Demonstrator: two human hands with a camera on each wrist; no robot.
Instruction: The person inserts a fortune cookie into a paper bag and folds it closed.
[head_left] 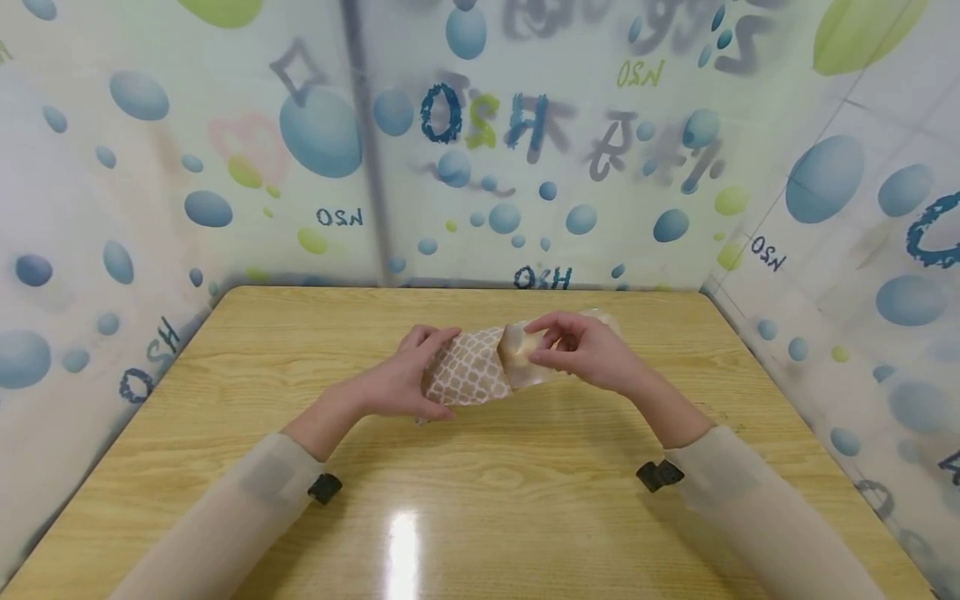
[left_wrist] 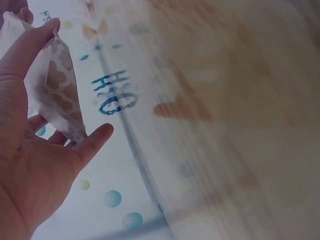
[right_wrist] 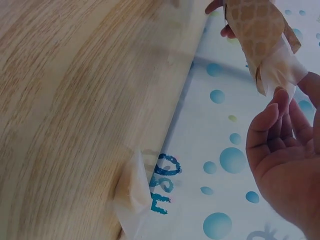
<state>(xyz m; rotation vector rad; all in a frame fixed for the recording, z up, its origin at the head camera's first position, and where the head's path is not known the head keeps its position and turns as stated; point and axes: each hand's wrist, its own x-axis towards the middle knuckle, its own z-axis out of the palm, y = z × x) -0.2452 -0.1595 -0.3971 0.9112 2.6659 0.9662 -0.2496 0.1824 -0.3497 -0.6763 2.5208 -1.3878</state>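
Your left hand point(head_left: 397, 377) gripping the patterned bag's point(head_left: 468, 368) left end, your right hand point(head_left: 592, 354) pinching a translucent packet point(head_left: 516, 358) at the bag's mouth, second packet point(right_wrist: 133, 194) lying to the bag's right.

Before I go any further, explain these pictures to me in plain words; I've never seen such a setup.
There is no machine here, just a person working bare-handed. The widest picture comes from a camera worn on the head, looking forward and down; the other two come from cameras on the left and right wrists. The left hand holds a brown-and-white patterned bag over a wooden table. With its fingers, the right hand pinches a pale, see-through packet at the bag's opening. A similar packet lies on the table. What the packets contain is not clear.
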